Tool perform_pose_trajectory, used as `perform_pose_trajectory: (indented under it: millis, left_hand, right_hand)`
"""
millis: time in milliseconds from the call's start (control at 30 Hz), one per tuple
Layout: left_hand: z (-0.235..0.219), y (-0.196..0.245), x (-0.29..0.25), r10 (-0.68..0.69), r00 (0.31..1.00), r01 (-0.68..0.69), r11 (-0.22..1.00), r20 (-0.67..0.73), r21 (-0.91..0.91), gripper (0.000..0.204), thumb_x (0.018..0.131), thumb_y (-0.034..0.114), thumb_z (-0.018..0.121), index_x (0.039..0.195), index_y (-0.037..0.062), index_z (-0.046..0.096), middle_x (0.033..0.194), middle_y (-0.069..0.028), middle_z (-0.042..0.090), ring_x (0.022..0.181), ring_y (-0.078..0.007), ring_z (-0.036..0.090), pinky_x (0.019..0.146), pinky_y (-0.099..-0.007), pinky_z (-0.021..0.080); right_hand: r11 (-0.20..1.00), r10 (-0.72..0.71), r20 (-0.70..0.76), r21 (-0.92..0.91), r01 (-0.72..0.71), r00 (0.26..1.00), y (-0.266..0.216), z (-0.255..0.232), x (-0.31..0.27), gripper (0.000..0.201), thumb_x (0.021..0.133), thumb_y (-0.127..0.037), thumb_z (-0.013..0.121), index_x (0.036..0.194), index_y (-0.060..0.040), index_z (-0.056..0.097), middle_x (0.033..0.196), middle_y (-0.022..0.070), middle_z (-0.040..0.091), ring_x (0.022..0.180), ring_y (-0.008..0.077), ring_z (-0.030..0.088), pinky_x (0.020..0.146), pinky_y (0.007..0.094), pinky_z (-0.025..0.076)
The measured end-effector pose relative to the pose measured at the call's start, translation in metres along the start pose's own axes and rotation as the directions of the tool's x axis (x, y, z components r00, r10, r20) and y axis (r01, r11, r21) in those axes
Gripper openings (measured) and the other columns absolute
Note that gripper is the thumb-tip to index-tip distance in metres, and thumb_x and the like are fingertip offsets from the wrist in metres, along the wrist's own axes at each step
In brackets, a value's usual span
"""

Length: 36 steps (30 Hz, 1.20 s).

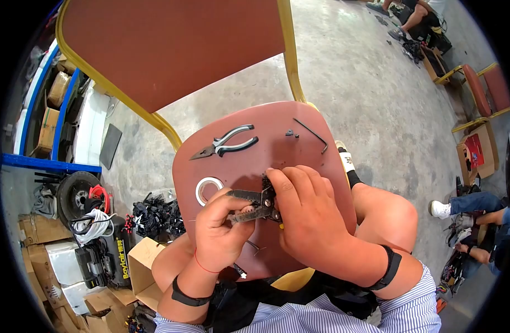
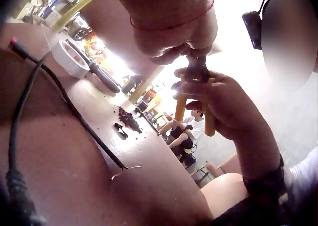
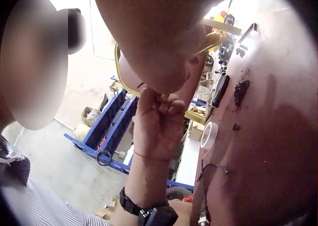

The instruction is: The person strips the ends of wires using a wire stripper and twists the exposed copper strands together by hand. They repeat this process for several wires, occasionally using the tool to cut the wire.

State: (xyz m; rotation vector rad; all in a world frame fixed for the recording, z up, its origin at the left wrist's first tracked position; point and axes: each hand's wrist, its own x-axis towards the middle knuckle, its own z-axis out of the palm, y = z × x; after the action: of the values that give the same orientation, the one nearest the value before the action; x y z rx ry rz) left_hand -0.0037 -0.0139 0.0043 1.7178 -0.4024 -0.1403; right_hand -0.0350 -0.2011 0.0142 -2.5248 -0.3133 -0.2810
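The right hand grips the yellow handles of a wire stripper over the chair seat. Its dark metal jaws point left, and between them a gap shows in the head view. Fingers and thumb of the left hand pinch the jaw end; whatever lies inside that pinch is hidden. Below the hands a black cable runs along the seat, its end split into thin bare wires. A roll of white tape lies just beyond the left hand.
Pliers with grey-black handles, a hex key and small dark bits lie on the red-brown seat. Dark crumbs form a heap there too. The chair's backrest rises behind. Cardboard boxes stand at the left.
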Motion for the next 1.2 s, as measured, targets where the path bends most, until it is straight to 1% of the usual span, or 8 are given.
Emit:
perform_pose_trajectory:
  millis: [333,533,733,867,933,967,1033,1200]
  left_hand:
    - [0.003,0.003,-0.002,0.0,0.999,0.0,1.0,-0.049,-0.015,0.023,0.078,-0.013,0.064,0.097,-0.0013,0.069,0.089,-0.0051,0.062,0.079,-0.0131,0.057,0.07,-0.0261,0.045]
    - [0.002,0.003,-0.005,0.008,0.998,-0.008,1.0,-0.061,0.008,0.023,0.077,-0.013,0.065,0.097,-0.0013,0.069,0.089,-0.0056,0.063,0.079,-0.0141,0.058,0.07,-0.0265,0.046]
    - [0.003,0.007,-0.008,-0.01,0.996,0.011,1.0,-0.086,0.012,0.019,0.078,-0.011,0.066,0.094,-0.0014,0.068,0.089,-0.0051,0.061,0.078,-0.0134,0.057,0.069,-0.0259,0.045]
    - [0.002,0.006,-0.008,0.006,0.997,-0.005,1.0,-0.078,0.011,0.015,0.081,-0.01,0.068,0.092,-0.0008,0.066,0.089,-0.0041,0.06,0.075,-0.0112,0.055,0.067,-0.024,0.044]
    - [0.003,0.011,-0.008,-0.058,0.993,0.058,0.998,-0.1,-0.002,0.012,0.083,-0.008,0.068,0.092,-0.0006,0.066,0.088,-0.0036,0.059,0.073,-0.0099,0.053,0.065,-0.0233,0.043]
    - [0.004,0.013,-0.009,-0.09,0.99,0.09,0.996,-0.111,-0.009,0.011,0.084,-0.008,0.069,0.092,-0.0005,0.066,0.088,-0.0033,0.058,0.072,-0.0092,0.052,0.064,-0.0229,0.042]
    - [0.001,0.01,-0.008,-0.041,0.996,0.044,0.999,-0.085,0.03,0.01,0.086,-0.006,0.069,0.092,-0.0004,0.065,0.087,-0.0027,0.058,0.071,-0.0084,0.051,0.062,-0.0226,0.041]
    - [0.0,0.008,-0.007,-0.022,0.996,0.028,0.998,-0.089,0.065,0.008,0.087,-0.005,0.069,0.092,-0.0004,0.065,0.086,-0.0021,0.058,0.07,-0.008,0.049,0.061,-0.0229,0.04]
  right_hand:
    - [0.999,-0.04,-0.065,-0.01,0.04,0.997,0.006,0.005,0.0,0.04,0.086,-0.011,0.06,0.123,0.0016,0.057,0.111,0.0177,0.06,0.105,0.0346,0.059,0.095,0.0457,0.045]
    - [0.998,-0.065,-0.078,0.012,0.066,0.995,0.007,0.005,0.005,0.029,0.082,-0.01,0.062,0.11,-0.0001,0.058,0.094,0.0134,0.058,0.087,0.0294,0.059,0.08,0.0387,0.051]
    - [0.995,-0.095,-0.083,-0.019,0.094,0.992,0.006,0.002,0.007,0.022,0.08,-0.011,0.062,0.1,-0.0024,0.058,0.086,0.0095,0.055,0.08,0.0249,0.058,0.071,0.035,0.049]
    - [0.992,-0.117,-0.082,-0.067,0.112,0.99,0.006,0.001,0.008,0.013,0.079,-0.012,0.063,0.088,-0.0066,0.055,0.078,0.0064,0.053,0.072,0.0221,0.057,0.065,0.0335,0.047]
    - [0.988,-0.113,-0.061,-0.113,0.106,0.992,0.005,-0.003,0.009,0.012,0.079,-0.012,0.063,0.084,-0.0085,0.053,0.074,0.0051,0.052,0.068,0.021,0.056,0.063,0.0333,0.046]
    - [0.989,-0.116,-0.063,-0.101,0.11,0.991,0.005,-0.002,0.008,0.012,0.079,-0.012,0.063,0.083,-0.009,0.052,0.073,0.0048,0.052,0.067,0.0207,0.056,0.062,0.0332,0.046]
    - [0.99,-0.123,-0.069,-0.076,0.118,0.99,0.007,0.003,0.006,0.013,0.079,-0.013,0.063,0.081,-0.01,0.051,0.072,0.0042,0.051,0.065,0.0201,0.056,0.061,0.0329,0.045]
    - [0.968,-0.19,-0.131,-0.193,0.163,0.973,0.008,0.006,0.008,0.014,0.08,-0.013,0.062,0.091,-0.0057,0.059,0.079,0.0044,0.058,0.071,0.0181,0.057,0.06,0.0311,0.045]
